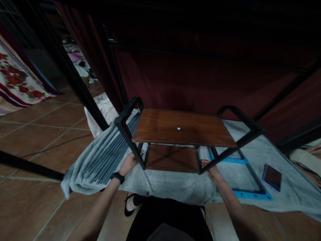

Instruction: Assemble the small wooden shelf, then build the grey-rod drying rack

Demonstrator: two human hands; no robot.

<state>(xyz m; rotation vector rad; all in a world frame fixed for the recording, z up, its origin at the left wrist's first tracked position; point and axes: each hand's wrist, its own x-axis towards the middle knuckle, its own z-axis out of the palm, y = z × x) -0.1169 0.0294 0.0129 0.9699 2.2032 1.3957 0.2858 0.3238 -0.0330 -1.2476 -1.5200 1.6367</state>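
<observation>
A small two-tier shelf [183, 129] with brown wood-grain boards and a black metal frame stands in front of me on a grey cloth. Its upper board bears a small white spot. At its lower left, my left hand [129, 163], with a black band on the wrist, is closed round the black frame leg. My right hand [210, 168] grips the opposite leg at the lower right, with its fingers partly hidden behind the metal. Below the top board, the lower board [173, 159] shows between the legs.
Grey metal tubes [110, 160] lie bundled on the grey cloth [175, 187] at left. Blue-edged black frame pieces [253, 195] and a phone [272, 178] lie at right. Dark posts [72, 73] and a maroon curtain [188, 80] stand around; a cable [57, 145] crosses the tiled floor.
</observation>
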